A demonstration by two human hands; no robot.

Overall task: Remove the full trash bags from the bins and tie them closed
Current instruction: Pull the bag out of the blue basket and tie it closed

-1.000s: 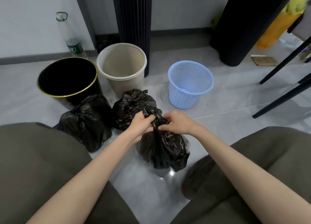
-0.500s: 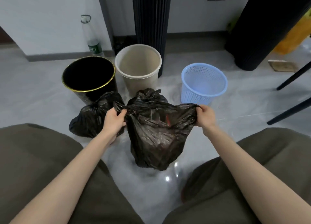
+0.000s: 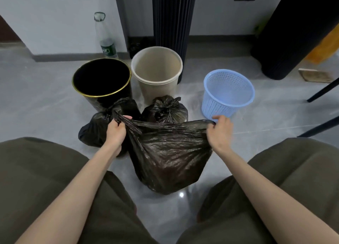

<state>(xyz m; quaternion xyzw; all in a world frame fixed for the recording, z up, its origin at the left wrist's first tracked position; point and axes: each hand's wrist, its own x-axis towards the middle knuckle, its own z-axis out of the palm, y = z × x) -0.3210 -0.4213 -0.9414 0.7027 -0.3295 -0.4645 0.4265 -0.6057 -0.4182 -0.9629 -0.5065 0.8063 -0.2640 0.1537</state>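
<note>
No text is legible; the green label [image 3: 108, 49] on the far-left plastic bottle [image 3: 104, 36] is too blurred to read.

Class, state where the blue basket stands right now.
In the head view the blue basket stands on the floor at right, beside the beige bin, just beyond the right hand that pinches the untied bag.

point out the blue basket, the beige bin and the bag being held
blue mesh basket [image 3: 215, 106], head view, front wall
beige bin [image 3: 152, 91], head view, front wall
held black trash bag [image 3: 168, 157], head view, its crinkled middle
</note>
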